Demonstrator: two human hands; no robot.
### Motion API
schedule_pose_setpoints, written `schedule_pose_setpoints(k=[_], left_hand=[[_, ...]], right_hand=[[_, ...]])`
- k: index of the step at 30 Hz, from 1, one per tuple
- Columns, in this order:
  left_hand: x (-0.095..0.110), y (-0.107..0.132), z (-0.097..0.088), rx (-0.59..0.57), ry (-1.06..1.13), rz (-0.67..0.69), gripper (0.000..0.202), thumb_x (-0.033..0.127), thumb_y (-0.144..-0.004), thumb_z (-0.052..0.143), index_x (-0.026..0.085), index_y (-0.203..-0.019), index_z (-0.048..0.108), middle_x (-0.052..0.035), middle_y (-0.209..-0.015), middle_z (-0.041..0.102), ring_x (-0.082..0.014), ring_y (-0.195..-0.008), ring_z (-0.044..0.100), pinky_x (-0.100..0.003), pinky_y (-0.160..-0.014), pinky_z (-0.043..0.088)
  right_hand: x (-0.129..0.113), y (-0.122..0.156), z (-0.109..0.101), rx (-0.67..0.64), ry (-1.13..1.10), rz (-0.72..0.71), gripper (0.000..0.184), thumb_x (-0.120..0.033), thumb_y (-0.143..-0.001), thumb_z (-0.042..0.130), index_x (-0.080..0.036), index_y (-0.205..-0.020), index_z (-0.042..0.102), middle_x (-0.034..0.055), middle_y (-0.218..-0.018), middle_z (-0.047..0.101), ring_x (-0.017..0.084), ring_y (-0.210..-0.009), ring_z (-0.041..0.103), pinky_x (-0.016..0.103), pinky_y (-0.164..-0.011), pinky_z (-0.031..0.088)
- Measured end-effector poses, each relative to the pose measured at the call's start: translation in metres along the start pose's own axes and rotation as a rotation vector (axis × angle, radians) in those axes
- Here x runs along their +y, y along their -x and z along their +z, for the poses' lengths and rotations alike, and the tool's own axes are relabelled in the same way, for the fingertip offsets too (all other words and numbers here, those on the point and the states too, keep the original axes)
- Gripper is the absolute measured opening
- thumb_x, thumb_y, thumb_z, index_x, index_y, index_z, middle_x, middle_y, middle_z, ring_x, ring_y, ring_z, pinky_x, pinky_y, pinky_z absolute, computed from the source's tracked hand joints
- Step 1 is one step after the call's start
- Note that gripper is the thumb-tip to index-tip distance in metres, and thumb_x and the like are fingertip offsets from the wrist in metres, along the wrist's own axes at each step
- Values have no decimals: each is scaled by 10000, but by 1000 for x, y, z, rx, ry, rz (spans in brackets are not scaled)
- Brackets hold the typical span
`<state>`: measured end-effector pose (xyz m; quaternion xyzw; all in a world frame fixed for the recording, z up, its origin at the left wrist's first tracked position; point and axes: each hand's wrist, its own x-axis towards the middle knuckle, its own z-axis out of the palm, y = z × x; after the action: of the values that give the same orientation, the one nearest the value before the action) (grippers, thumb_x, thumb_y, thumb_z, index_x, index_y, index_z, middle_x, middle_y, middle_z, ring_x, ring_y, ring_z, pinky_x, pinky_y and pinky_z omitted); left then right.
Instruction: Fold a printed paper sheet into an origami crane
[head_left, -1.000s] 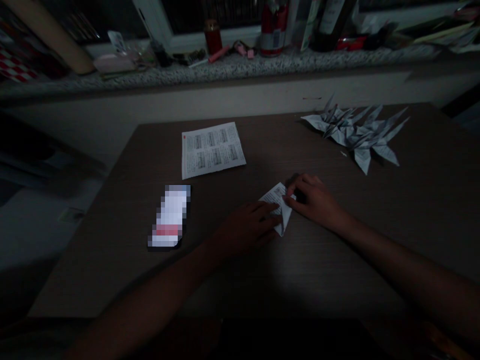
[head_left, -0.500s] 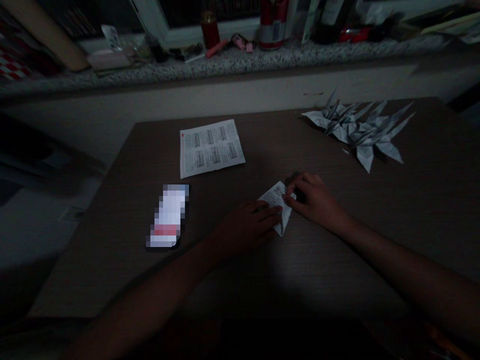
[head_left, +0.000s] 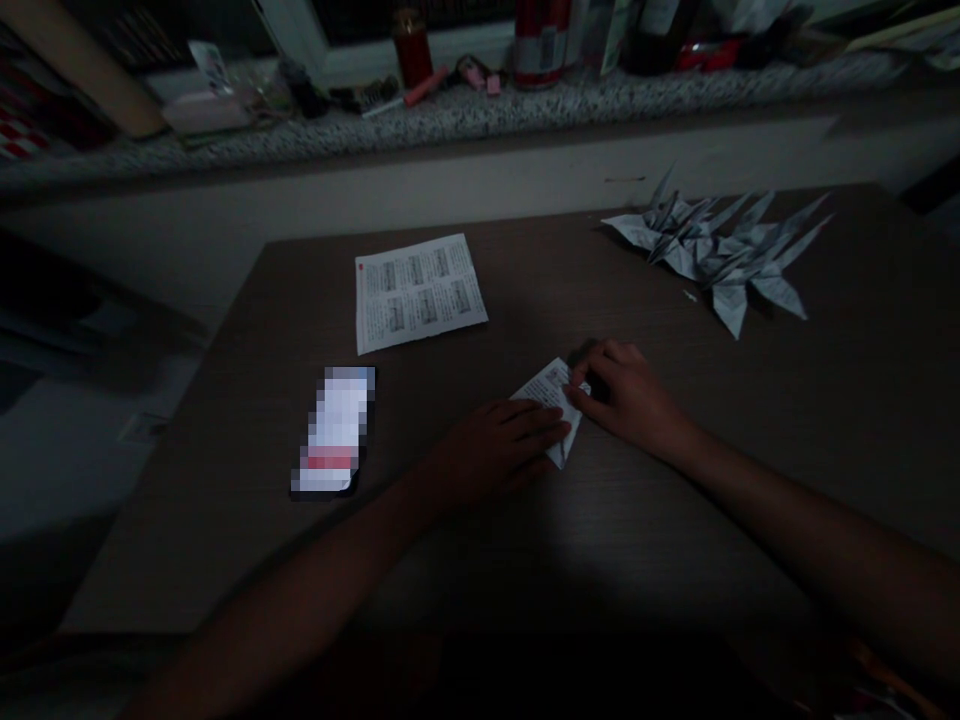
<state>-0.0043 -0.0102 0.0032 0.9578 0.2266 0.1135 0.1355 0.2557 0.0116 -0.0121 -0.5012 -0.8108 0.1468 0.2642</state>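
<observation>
A small folded piece of printed paper (head_left: 546, 382) lies on the dark wooden table in front of me. My left hand (head_left: 501, 447) rests on its near left part, fingers stretched out flat and covering much of it. At the paper's right corner, my right hand (head_left: 626, 395) pinches the edge between thumb and curled fingers. The underside of the paper and part of its outline are hidden by my hands.
A phone (head_left: 334, 430) with a lit, blurred screen lies at the left. Behind it is a printed sheet (head_left: 420, 293). Several folded paper shapes with pointed tips (head_left: 720, 245) stand at the back right. Cans, bottles and small items line the granite windowsill (head_left: 465, 118).
My left fingers have slid slightly to the right over the folded paper, whose near flap now looks flatter. My right hand stays at the same corner. The view has shifted slightly.
</observation>
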Motion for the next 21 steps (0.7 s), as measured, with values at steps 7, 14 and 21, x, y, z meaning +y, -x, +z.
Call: schedule_pose_setpoints(k=[7,14,21], left_hand=[[-3,-2,2,14,13,3,413,343,-1079,507,218,-1469,555,-94,-1527,568,-264,-1420,506,-467,-1134,460],[-7,2,0,-32,-3,55,444,372,-1082,499,262,-1512,516,-57,-1559,541,-284,-1436,477,-488,-1131,450],[-7,7,-7,-69,-2,111,456,460,-1043,564,353,-1485,548,-34,-1614,471,-326,-1498,402,-532,-1160,420]], right_hand=[[-1,1,1,21,25,-5,56,-294,-938,636,-243,-934,613,94,-994,611,305,-975,577,464,-882,453],[-2,2,2,21,43,-5,58,-293,-947,624,-237,-946,615,104,-1010,610,307,-972,568,461,-866,452],[-3,3,1,21,49,-4,54,-297,-955,614,-244,-954,602,98,-997,605,307,-961,566,466,-865,451]])
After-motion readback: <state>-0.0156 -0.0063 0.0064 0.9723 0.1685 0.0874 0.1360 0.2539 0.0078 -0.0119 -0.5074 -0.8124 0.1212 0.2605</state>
